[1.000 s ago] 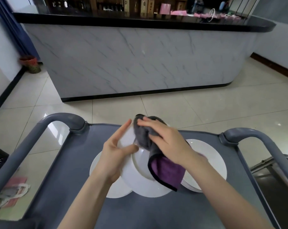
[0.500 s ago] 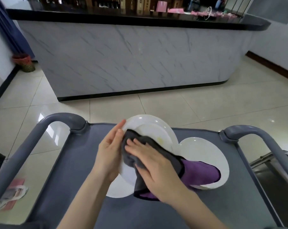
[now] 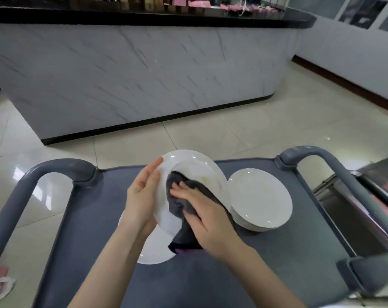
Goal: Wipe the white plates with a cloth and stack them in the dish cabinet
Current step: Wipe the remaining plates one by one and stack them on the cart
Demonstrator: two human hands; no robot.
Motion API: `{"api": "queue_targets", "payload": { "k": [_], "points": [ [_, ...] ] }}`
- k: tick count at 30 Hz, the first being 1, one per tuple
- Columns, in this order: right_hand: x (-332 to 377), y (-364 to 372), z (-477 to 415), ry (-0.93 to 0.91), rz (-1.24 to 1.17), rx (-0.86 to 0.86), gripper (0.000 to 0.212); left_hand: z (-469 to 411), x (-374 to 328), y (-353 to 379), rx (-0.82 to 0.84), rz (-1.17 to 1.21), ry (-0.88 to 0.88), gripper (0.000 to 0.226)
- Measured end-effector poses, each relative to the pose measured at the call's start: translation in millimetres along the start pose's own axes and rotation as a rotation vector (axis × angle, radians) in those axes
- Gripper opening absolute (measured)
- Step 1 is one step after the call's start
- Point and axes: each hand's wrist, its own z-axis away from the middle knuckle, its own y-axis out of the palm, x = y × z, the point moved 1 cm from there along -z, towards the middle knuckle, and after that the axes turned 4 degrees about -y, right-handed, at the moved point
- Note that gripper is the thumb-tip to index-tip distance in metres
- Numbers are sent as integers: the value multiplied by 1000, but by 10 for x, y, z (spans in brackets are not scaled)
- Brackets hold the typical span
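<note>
Cloth (image 3: 179,201) has come off the right-hand stack (image 3: 262,196), where its purple tail lay 0.5 s ago; it is now bunched on the plate, with only a thin purple edge showing at the bottom. Both hands sit much as before. Left hand (image 3: 142,196) braces the left rim of the plate (image 3: 193,172) with fingers nearly straight, holding it tilted up above the cart (image 3: 88,218). Right hand (image 3: 202,216) lies flat on the cloth, fingers extended and slightly spread, pressing it against the left part of the plate's face. 1 yellowish smear (image 3: 205,180) shows on the plate just beyond the cloth. Another plate (image 3: 153,252) lies flat on the cart under the hands. The stack stands on the cart just right of the tilted plate. A marble-fronted counter (image 3: 144,74) stands beyond the cart.
</note>
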Motion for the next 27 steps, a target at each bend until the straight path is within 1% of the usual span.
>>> {"api": "queue_targets", "payload": {
  "k": [2, 4, 6, 8, 10, 13, 15, 16, 17, 20, 22, 24, 27],
  "points": [
    [-90, -13, 263, 24, -4, -74, 49, -59, 15, -14, -28, 28, 2, 26],
    [-181, -74, 508, 57, 5, -220, 50, -97, 43, -17, -51, 47, -7, 23],
    [-262, -170, 649, 167, 0, -364, 47, -115, 87, 8, -68, 58, -31, 22],
    [-336, -276, 734, 247, 29, -468, 45, -110, 124, 45, -76, 84, -62, 22],
    [-413, -348, 829, 263, 114, -481, 45, -100, 136, 100, -78, 108, -87, 21],
    [-482, -353, 913, 267, 281, -345, 53, -95, 151, 191, -68, 132, -137, 21],
    [-496, -338, 904, 218, 454, -312, 60, -96, 163, 258, -40, 141, -168, 21],
    [-499, -340, 885, 181, 515, -337, 59, -90, 166, 296, -25, 129, -179, 22],
    [-504, -348, 866, 142, 552, -380, 55, -83, 168, 332, -12, 110, -188, 23],
    [-562, -404, 852, 16, 662, -538, 36, -57, 201, 437, 17, 74, -209, 22],
    [-589, -484, 860, -17, 728, -602, 30, -45, 231, 516, 32, 75, -212, 22],
    [-609, -591, 865, 9, 737, -630, 28, -33, 249, 616, 71, 75, -213, 18],
    [-635, -788, 880, 146, 586, -669, 22, -39, 281, 775, 170, 41, -233, 26]
  ]
}}
